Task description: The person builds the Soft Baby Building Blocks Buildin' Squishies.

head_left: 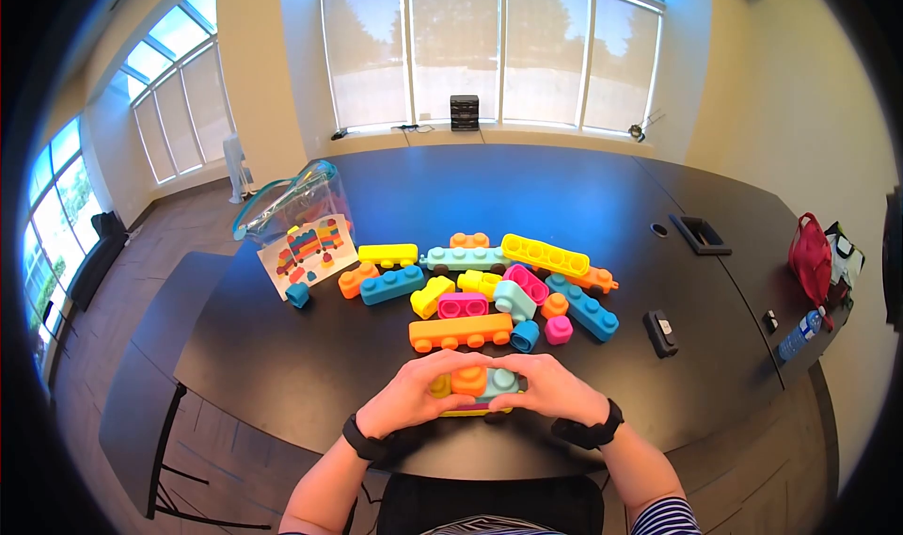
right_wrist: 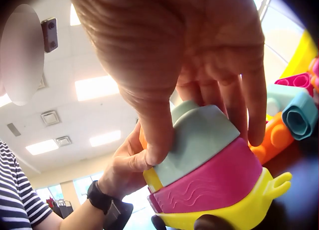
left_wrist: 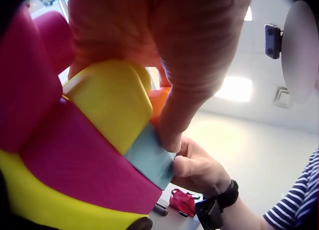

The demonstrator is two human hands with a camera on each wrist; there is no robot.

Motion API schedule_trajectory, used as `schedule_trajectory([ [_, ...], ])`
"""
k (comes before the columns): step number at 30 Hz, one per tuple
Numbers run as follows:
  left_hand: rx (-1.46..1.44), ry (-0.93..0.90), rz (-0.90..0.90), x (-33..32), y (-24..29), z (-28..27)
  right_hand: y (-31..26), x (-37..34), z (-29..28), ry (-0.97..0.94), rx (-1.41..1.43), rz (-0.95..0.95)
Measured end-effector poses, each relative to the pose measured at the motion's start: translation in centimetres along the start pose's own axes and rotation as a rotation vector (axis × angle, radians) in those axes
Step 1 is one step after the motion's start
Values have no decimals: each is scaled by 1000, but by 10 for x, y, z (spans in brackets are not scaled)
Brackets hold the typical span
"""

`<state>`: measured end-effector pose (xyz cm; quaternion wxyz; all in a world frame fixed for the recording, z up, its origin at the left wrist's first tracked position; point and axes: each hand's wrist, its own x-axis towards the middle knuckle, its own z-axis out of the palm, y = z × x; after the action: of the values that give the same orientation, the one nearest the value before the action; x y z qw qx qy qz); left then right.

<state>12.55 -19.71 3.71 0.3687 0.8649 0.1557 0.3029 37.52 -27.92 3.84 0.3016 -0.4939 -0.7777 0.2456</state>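
Note:
Close to the near table edge, a toy car of stacked blocks stands between both hands. At its bottom is a yellow wheeled base (right_wrist: 234, 212), under a magenta block (right_wrist: 214, 180). Above sit a yellow block (left_wrist: 109, 103) and a light blue block (right_wrist: 202, 140), with an orange block (head_left: 468, 381) on top in the middle. My left hand (head_left: 414, 390) pinches the orange block, its thumb on the near side. Thumb and fingers of my right hand (head_left: 557, 390) straddle the light blue block and grip it. The left wrist view also shows a taller magenta block (left_wrist: 30, 85) at one end.
Beyond the hands lie several loose blocks, among them a long orange block (head_left: 461, 332), a blue block (head_left: 583, 307) and a light blue wheeled base (head_left: 466, 259). A picture card (head_left: 308, 253) leans against a clear bag (head_left: 315, 196). Right are a black device (head_left: 660, 334) and a water bottle (head_left: 800, 335).

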Motion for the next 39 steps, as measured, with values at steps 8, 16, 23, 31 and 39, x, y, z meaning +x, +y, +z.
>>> schedule_trajectory([
  [8,40,20,11,-3,1,0,70,25,-75,405,-276,273],
  [16,42,37,16,-4,3,2,146,53,-50,267,-711,475],
  [23,51,50,19,-5,6,3,157,61,-41,286,-745,464],
  [31,38,46,0,-6,1,4,145,44,-61,410,-484,318],
  [39,46,83,30,-5,-1,7,-20,10,-74,87,93,10],
])
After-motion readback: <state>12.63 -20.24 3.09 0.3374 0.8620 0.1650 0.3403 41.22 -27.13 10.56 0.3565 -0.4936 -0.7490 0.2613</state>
